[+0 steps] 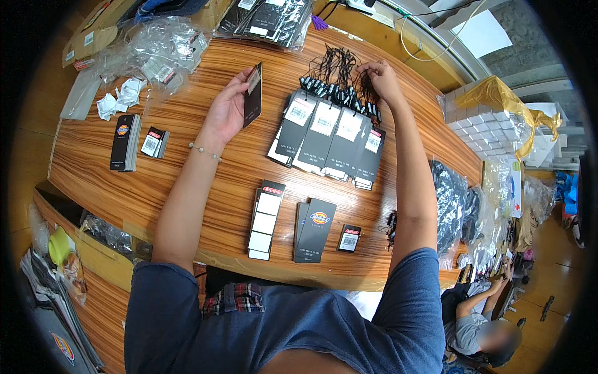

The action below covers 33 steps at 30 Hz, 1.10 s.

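My left hand (228,107) is raised over the table, its fingers closed on a dark hang tag (252,107) held upright and nearly edge-on. Over at the far right of the tag rows, my right hand (381,80) pinches at the black hang-tag strings (339,65). Those strings run from black plastic fasteners to several overlapping rows of grey hang tags (319,140) with white barcode labels. Nearer me lie a stack of white-panelled tags (266,219), a pair of grey tag piles (316,230) and a small barcode tag (349,238).
At the left stand a tall tag stack (125,142), small tags (154,142) and crumpled paper (123,98). Clear plastic bags (152,53) and bagged tags (265,22) lie at the back. White boxes (483,118) and bagged dark goods (450,199) line the right; another person (476,321) sits beyond.
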### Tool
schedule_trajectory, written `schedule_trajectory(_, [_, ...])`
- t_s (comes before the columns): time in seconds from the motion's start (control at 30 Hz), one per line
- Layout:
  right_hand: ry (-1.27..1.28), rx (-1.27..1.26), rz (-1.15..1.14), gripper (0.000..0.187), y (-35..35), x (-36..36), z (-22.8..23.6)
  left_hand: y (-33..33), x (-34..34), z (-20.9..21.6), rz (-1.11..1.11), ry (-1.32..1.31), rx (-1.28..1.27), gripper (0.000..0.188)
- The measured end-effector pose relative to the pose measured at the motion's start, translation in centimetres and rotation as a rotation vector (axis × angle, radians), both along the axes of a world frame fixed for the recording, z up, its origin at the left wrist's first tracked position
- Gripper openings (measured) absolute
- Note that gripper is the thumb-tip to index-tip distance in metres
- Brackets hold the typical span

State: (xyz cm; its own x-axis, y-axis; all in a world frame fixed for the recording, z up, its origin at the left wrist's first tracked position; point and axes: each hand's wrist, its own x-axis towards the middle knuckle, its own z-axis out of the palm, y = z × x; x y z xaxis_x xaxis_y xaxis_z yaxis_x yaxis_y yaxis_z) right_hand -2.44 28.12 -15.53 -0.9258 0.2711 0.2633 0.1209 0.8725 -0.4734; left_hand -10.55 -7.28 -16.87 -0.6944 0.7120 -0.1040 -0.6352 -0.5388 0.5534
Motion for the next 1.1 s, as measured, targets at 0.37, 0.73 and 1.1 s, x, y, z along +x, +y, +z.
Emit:
schedule_trajectory(0.37, [0.153,-0.375,0.014,0.018,-5.2,7.8,7.0,0.0,-0.6,-0.9,-0.063,0.089,-0.008,0.036])
schedule_trajectory(0.73, [0.082,-0.270,-0.210,0.014,-16.7,29.5,8.2,0.8,2.0,2.8,-0.124,0.511,-0.034,0.036])
schedule_trajectory(1.1, [0.641,-0.905,-0.334,0.034,-23.9,27.7,7.1,4.6,20.9,10.7,-0.602,1.087,-0.308,0.032])
